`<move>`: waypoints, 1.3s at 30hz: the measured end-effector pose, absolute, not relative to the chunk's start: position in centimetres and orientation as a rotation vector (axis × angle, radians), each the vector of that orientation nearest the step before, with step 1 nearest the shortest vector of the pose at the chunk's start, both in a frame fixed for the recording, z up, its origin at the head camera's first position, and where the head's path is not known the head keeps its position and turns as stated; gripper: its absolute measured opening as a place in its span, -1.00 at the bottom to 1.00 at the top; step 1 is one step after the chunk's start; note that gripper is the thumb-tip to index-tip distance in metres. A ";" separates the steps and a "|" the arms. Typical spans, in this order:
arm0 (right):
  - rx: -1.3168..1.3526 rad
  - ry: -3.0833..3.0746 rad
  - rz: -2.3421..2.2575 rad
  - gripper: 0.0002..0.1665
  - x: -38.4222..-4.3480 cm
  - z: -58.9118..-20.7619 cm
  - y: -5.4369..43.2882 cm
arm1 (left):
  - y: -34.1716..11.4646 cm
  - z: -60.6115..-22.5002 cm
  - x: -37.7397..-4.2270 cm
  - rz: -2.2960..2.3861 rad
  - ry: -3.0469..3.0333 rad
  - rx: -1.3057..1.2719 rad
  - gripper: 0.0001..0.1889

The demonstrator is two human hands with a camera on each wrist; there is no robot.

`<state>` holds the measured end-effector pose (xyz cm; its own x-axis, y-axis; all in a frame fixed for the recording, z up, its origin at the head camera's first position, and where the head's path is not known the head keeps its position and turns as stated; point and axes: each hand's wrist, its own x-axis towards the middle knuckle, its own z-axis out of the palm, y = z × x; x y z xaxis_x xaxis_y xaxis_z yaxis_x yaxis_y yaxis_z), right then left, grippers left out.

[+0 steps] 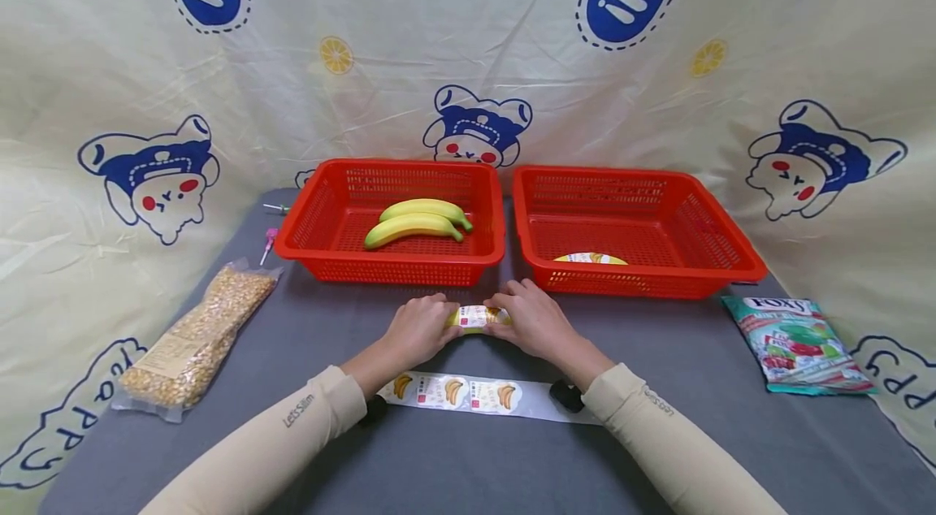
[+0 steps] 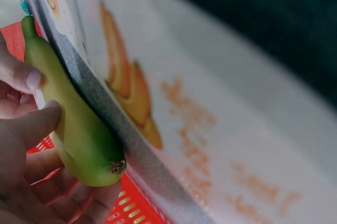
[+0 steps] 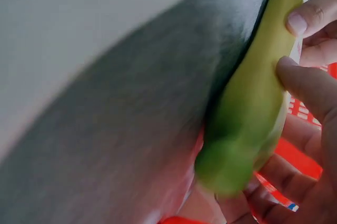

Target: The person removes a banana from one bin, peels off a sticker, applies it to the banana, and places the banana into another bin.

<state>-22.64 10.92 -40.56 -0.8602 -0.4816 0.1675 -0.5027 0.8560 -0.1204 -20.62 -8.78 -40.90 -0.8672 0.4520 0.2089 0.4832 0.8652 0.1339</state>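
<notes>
A banana (image 2: pixel 79 113) with a white printed label (image 1: pixel 474 317) on it is held level above the table, in front of the baskets. My left hand (image 1: pixel 418 328) grips one end, thumb along the near side and fingers around the far side. At the other end, my right hand (image 1: pixel 535 322) grips in the same way. Both wrist views show the green-tipped banana (image 3: pixel 253 92) between thumb and fingers; its label is mostly hidden there. Beneath my wrists lies a strip of banana stickers (image 1: pixel 468 395), partly covered by my right forearm.
The left red basket (image 1: pixel 395 270) holds two bananas (image 1: pixel 420 224). In the right red basket (image 1: pixel 643 283) lies a labelled banana (image 1: pixel 591 258). A bag of corn kernels (image 1: pixel 197 336) lies left, with a pink-handled tool (image 1: pixel 269 243) behind it. A candy bag (image 1: pixel 800 344) lies right.
</notes>
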 end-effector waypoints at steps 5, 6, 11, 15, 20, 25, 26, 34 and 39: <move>0.705 -2.970 0.234 -0.52 -22.1 -40.3 12.0 | -8.7 -40.9 -20.6 -0.272 -2.880 -0.726 -0.66; 0.705 -2.975 0.232 -0.51 -22.1 -40.2 12.1 | -8.7 -40.9 -20.6 -0.271 -2.880 -0.728 -0.66; 0.775 -2.903 0.240 -0.53 -22.3 -40.0 11.3 | -8.8 -41.0 -20.6 -0.274 -2.860 -0.740 -0.67; 0.819 -2.855 0.232 -0.55 -22.5 -40.1 9.9 | -8.8 -41.0 -20.6 -0.288 -2.858 -0.744 -0.67; 0.785 -2.865 0.186 -0.59 -22.6 -40.4 9.8 | -8.8 -41.1 -20.6 -0.288 -2.869 -0.743 -0.68; 0.716 -2.910 0.180 -0.58 -22.3 -40.5 11.5 | -8.8 -40.9 -20.7 -0.304 -2.878 -0.741 -0.67; 0.708 -2.918 0.182 -0.58 -22.1 -40.5 11.8 | -8.8 -40.9 -20.7 -0.307 -2.878 -0.740 -0.66; 0.690 -2.945 0.220 -0.55 -21.4 -40.5 13.2 | -8.7 -40.8 -20.5 -0.369 -2.905 -0.712 -0.62; 0.656 -2.979 0.274 -0.56 -21.4 -40.6 13.1 | -9.3 -40.7 -20.2 -0.616 -2.979 -0.640 -0.55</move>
